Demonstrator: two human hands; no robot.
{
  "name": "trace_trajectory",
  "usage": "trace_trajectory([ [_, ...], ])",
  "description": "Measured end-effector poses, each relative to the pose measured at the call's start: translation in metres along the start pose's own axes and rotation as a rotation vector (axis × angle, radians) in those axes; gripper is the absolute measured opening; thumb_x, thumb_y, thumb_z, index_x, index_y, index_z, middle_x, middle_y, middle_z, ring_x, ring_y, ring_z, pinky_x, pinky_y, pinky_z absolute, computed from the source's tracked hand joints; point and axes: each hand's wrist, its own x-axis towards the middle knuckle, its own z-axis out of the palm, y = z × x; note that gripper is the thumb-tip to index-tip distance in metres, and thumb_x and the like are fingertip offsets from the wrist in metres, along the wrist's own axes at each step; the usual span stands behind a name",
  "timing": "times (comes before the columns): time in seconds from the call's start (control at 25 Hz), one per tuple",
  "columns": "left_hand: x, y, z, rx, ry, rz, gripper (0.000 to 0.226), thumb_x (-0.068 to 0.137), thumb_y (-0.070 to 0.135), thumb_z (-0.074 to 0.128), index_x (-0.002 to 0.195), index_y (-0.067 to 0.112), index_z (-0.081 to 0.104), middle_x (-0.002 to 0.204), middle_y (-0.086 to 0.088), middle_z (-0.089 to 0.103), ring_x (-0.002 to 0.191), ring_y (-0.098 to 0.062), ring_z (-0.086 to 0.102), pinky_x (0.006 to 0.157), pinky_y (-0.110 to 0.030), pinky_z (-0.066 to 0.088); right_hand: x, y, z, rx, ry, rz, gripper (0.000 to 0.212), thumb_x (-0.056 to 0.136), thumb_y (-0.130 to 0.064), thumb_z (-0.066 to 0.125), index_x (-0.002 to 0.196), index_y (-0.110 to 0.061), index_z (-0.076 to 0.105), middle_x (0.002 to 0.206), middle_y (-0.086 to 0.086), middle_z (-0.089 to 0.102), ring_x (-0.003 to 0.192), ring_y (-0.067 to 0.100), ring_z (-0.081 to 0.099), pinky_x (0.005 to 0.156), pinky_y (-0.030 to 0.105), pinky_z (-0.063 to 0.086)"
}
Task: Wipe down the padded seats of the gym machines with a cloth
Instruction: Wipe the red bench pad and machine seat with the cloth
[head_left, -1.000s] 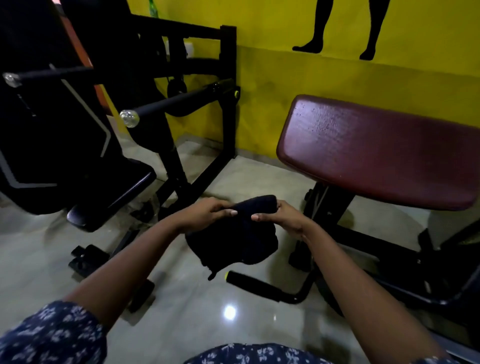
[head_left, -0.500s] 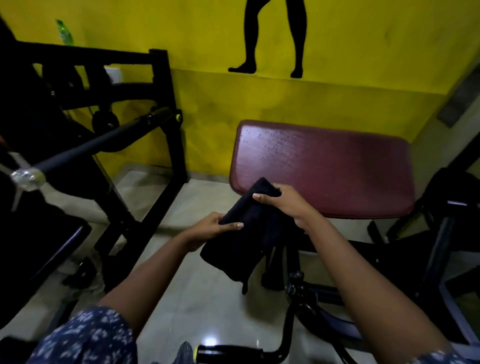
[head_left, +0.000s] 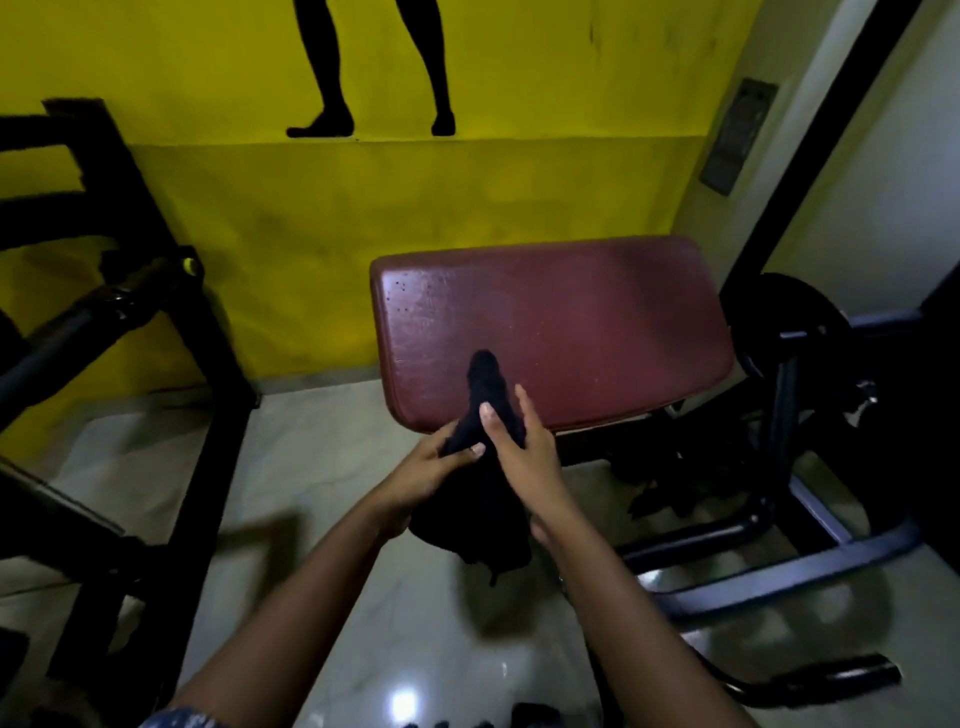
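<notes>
view: looking down from head height at two bare forearms that reach forward from the bottom of the frame.
seat: maroon padded seat (head_left: 571, 322), centre to right of centre. its long axis runs left to right and its near edge faces the person. the left end looks scuffed and speckled.
cloth: dark bunched cloth (head_left: 485, 379), centre of frame. its top tip shows against the near-left part of the seat, and the rest hangs below the hands over the floor (head_left: 311, 467). i cannot tell whether the tip touches the seat.
left hand: left hand (head_left: 436, 467) is just left of the cloth, fingers curled round its middle.
right hand: right hand (head_left: 524, 457) is just right of the cloth and slightly higher in frame. it pinches the cloth between the thumb and fairly straight fingers.
key relation: the seat lies directly beyond the hands, and most of it stretches toward the right of the frame. the right hand is nearer to it.
likely step: gathering the cloth; wiping seems not yet begun.
around: yellow wall (head_left: 415, 208) behind, black frame (head_left: 156, 312) at left.
</notes>
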Motion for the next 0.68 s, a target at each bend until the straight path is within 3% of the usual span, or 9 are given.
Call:
trace_trajectory([
  [0.08, 0.004, 0.005, 0.002, 0.13, -0.097, 0.022, 0.032, 0.093, 0.02, 0.054, 0.125, 0.026, 0.055, 0.121, 0.005, 0.064, 0.111, -0.01, 0.061, 0.095, -0.024, 0.048, 0.007, 0.0, 0.015, 0.171, 0.131, 0.019, 0.068, 0.077, -0.059, 0.062, 0.138, -0.038, 0.04, 0.134, 0.0, 0.049, 0.119, 0.019, 0.052, 0.103, 0.039, 0.043],
  [0.16, 0.006, 0.011, 0.0, 0.118, -0.109, 0.027, 0.025, 0.094, 0.022, 0.053, 0.117, 0.022, 0.062, 0.117, 0.001, 0.067, 0.108, -0.011, 0.063, 0.091, -0.022, 0.05, 0.013, -0.005, 0.024, 0.255, 0.26, 0.001, 0.054, 0.086, -0.034, 0.062, 0.137, -0.032, 0.044, 0.133, 0.0, 0.053, 0.118, 0.019, 0.054, 0.1, 0.032, 0.044],
  [0.28, 0.01, 0.02, -0.016, 0.064, 0.076, 0.089, 0.026, 0.095, 0.027, 0.05, 0.114, 0.02, 0.065, 0.112, 0.003, 0.069, 0.105, -0.01, 0.064, 0.085, -0.016, 0.05, 0.023, -0.02, 0.036, 0.175, 0.375, -0.11, 0.048, 0.091, -0.018, 0.058, 0.136, -0.028, 0.045, 0.136, -0.001, 0.053, 0.123, 0.019, 0.051, 0.098, 0.028, 0.042],
  [0.4, 0.031, 0.023, -0.047, 0.09, 0.472, 0.164, 0.035, 0.095, 0.035, 0.048, 0.127, 0.023, 0.056, 0.123, 0.006, 0.059, 0.114, -0.01, 0.054, 0.095, -0.025, 0.043, 0.046, -0.04, 0.048, -0.016, 0.472, -0.318, 0.05, 0.092, -0.018, 0.057, 0.139, -0.024, 0.042, 0.138, 0.004, 0.049, 0.126, 0.022, 0.047, 0.097, 0.02, 0.034],
  [0.48, 0.053, 0.02, -0.07, 0.053, 0.624, 0.158, 0.044, 0.096, 0.04, 0.044, 0.137, 0.022, 0.046, 0.136, 0.002, 0.05, 0.123, -0.015, 0.048, 0.1, -0.029, 0.039, 0.071, -0.055, 0.054, -0.152, 0.464, -0.464, 0.053, 0.094, -0.023, 0.055, 0.143, -0.026, 0.036, 0.141, 0.005, 0.044, 0.127, 0.022, 0.044, 0.094, 0.02, 0.033],
  [0.6, 0.093, 0.018, -0.096, 0.028, 0.754, 0.085, 0.053, 0.099, 0.044, 0.034, 0.144, 0.018, 0.036, 0.149, -0.004, 0.036, 0.134, -0.023, 0.038, 0.103, -0.032, 0.033, 0.117, -0.061, 0.082, -0.514, 0.292, -0.516, 0.059, 0.096, -0.044, 0.043, 0.148, -0.036, 0.015, 0.156, 0.004, 0.021, 0.14, 0.027, 0.025, 0.108, 0.039, 0.026],
  [0.68, 0.12, 0.007, -0.104, -0.036, 0.763, 0.071, 0.058, 0.097, 0.051, 0.029, 0.143, 0.017, 0.038, 0.145, -0.002, 0.041, 0.133, -0.021, 0.039, 0.108, -0.035, 0.033, 0.139, -0.04, 0.109, -0.864, 0.255, -0.544, 0.062, 0.093, -0.054, 0.035, 0.148, -0.037, 0.014, 0.159, 0.005, 0.012, 0.144, 0.035, 0.012, 0.113, 0.053, 0.02],
])
